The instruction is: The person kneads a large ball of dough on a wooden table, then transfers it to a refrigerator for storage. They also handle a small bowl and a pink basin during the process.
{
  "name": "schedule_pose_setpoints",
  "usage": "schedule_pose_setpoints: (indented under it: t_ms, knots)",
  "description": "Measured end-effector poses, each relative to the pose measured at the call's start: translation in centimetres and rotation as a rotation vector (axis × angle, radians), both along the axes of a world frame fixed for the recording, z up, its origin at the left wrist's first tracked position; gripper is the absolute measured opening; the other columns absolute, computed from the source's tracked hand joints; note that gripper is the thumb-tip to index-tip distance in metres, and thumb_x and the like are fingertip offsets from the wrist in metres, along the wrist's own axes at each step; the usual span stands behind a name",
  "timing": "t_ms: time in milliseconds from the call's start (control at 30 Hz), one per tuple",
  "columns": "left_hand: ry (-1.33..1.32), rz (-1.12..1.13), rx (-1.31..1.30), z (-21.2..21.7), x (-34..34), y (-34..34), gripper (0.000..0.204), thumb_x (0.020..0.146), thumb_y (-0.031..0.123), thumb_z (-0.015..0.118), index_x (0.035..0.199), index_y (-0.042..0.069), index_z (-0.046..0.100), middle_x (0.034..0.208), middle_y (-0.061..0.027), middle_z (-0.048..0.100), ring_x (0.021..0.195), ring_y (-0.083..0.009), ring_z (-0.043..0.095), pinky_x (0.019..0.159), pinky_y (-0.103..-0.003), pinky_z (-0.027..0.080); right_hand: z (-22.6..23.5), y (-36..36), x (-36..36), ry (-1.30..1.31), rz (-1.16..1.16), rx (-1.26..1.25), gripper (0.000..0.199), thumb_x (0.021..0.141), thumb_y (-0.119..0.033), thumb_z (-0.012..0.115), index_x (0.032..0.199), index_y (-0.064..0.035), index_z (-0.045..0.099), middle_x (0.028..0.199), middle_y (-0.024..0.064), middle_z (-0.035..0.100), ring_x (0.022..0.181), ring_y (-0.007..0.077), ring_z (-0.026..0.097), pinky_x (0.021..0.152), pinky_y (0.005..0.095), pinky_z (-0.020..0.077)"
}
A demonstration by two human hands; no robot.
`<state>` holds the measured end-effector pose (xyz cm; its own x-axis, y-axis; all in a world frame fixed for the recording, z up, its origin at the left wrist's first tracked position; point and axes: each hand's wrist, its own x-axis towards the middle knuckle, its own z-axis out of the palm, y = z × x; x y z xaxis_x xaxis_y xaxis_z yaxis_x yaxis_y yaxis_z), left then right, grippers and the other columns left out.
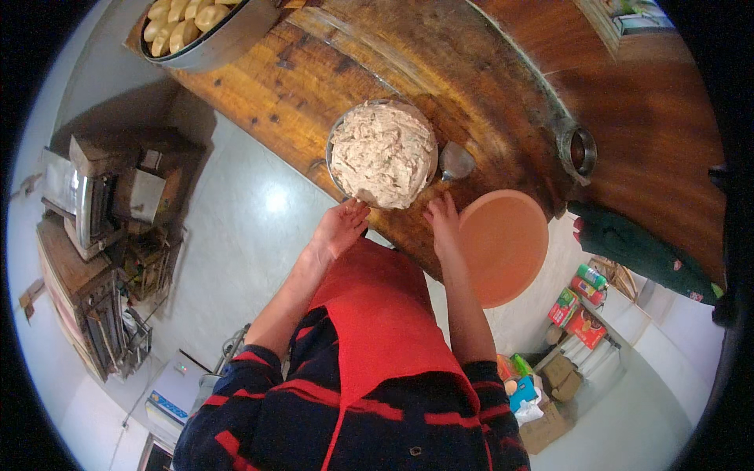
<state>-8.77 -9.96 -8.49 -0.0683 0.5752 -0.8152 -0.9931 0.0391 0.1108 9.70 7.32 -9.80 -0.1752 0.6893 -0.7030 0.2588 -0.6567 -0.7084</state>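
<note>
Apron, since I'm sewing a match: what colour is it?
The apron is red, clearest in the head view.

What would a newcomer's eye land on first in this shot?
Most likely the heaped pale pinkish mixture in a round bowl on the wooden table, just beyond the left hand and right hand. The bright red apron stands out between the forearms, and a large orange round thing sits to the right of the right hand.

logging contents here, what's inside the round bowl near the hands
A pale, lumpy mixture fills the bowl; its bottom is covered and cannot be seen.
</note>
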Motion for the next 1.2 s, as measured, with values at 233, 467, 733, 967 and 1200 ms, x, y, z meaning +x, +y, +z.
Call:
schedule_pose_setpoints:
  t_ms: [233,467,733,967,1200]
  knots:
    - [-0.036,0.081,0.055,-0.5,-0.1,-0.3,0.039,0.105,0.023,0.046,0.139,0.004,0.051,0.135,-0.0121,0.059,0.129,-0.0302,0.053,0.115,-0.042,0.04,-10.6,3.9,-1.9,-0.161,-0.412,-0.009,0.05,0.096,-0.016,0.059,0.144,-0.0119,0.045,0.11,0.0015,0.057,0.084,0.0167,0.056,0.072,0.035,0.0501]
    - [0.093,-0.09,-0.105,0.2,0.2,-5.1,0.046,0.106,0.025,0.044,0.151,0.011,0.042,0.138,-0.015,0.059,0.12,-0.0255,0.06,0.104,-0.04,0.049,-22.7,10.2,0.7,-0.149,-0.659,-0.122,0.042,0.096,-0.039,0.066,0.123,-0.0082,0.058,0.097,0.0076,0.059,0.079,0.0241,0.057,0.06,0.0408,0.048]
    - [0.196,0.068,-0.189,-2.7,-1.2,-9.0,0.043,0.105,0.023,0.044,0.145,0.007,0.043,0.125,-0.0179,0.06,0.108,-0.0313,0.061,0.097,-0.042,0.051,-22.9,13.1,-0.5,-0.216,-0.703,-0.327,0.034,0.097,-0.039,0.066,0.117,-0.012,0.065,0.1,0.0049,0.064,0.076,0.0232,0.057,0.064,0.0402,0.049]
    - [0.201,0.09,-0.148,-4.2,-2.4,-9.3,0.043,0.102,0.02,0.047,0.143,0.007,0.045,0.125,-0.0182,0.06,0.109,-0.031,0.061,0.097,-0.043,0.05,-13.6,12.7,-4.6,-0.191,-0.573,-0.168,0.032,0.094,-0.03,0.073,0.118,-0.01,0.064,0.104,0.0065,0.065,0.082,0.0237,0.063,0.063,0.0358,0.0549]
    - [0.37,-0.017,-0.132,-5.6,-4.5,-7.4,0.041,0.098,0.013,0.053,0.138,0.007,0.049,0.12,-0.0148,0.062,0.103,-0.0254,0.063,0.091,-0.037,0.051,-3.9,9.9,-2.9,-0.343,-0.259,0.193,0.033,0.093,-0.018,0.075,0.115,0.0014,0.059,0.114,0.0124,0.066,0.09,0.0248,0.066,0.068,0.0361,0.0599]
